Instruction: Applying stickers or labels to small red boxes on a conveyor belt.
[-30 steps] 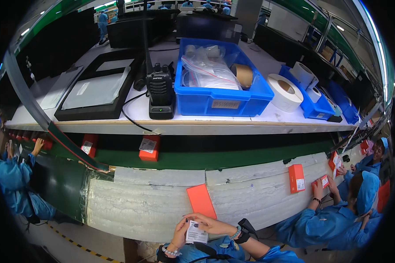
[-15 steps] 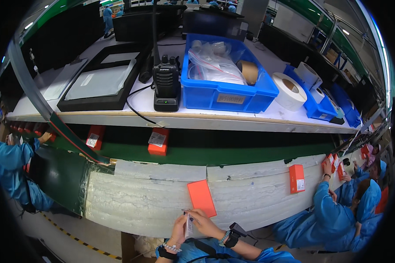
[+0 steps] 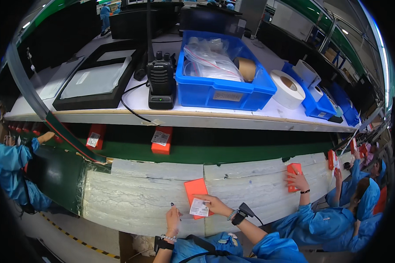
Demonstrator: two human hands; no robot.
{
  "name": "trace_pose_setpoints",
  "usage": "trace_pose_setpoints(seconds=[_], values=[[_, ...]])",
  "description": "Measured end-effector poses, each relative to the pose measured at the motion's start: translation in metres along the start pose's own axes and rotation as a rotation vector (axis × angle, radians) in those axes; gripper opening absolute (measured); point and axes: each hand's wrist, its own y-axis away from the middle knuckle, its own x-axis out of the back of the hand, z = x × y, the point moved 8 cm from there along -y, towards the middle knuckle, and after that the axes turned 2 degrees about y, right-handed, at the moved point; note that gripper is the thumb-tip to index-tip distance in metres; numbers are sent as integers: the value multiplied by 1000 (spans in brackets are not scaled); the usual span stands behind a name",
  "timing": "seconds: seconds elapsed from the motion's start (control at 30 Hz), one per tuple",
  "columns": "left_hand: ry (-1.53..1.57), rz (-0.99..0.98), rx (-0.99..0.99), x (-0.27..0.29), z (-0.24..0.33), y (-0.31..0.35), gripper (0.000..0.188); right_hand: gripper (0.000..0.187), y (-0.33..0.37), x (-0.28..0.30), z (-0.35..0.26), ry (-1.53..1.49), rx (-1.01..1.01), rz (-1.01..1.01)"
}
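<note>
An orange-red box (image 3: 195,186) lies at a slant on the pale covered work surface in front of me. Over its near half, my right hand (image 3: 213,204) pinches a white printed label (image 3: 199,207) by its upper right edge. Whether the label touches the box I cannot tell. To the left of the box, my left hand (image 3: 173,219) is closed, and a small dark tip shows above its fingers; what it holds is too small to name.
At right, a co-worker's hand (image 3: 297,180) rests on another orange-red box (image 3: 295,167). Further boxes (image 3: 161,147) sit on the green belt (image 3: 232,142) beyond. The shelf above carries a walkie-talkie (image 3: 161,83), a blue bin (image 3: 210,98) and a label roll (image 3: 289,101).
My hands have moved apart; the label, held edge-on between them, now faces up in my right hand over the box. The co-worker's hand has reached the box at right.
</note>
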Motion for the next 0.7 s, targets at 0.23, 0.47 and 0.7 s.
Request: trace_pose_setpoints(seconds=[0.23,0.47,0.7], values=[[-562,-229,28,-22,-18,3,37,48,-12,-8,0,211,146,0],[-534,-342,61,-23,-45,-4,21,53,-11,-7,5,175,57,6],[-534,-355,-30,-20,-48,-5,29,53,-10,-8,4,186,34,12]])
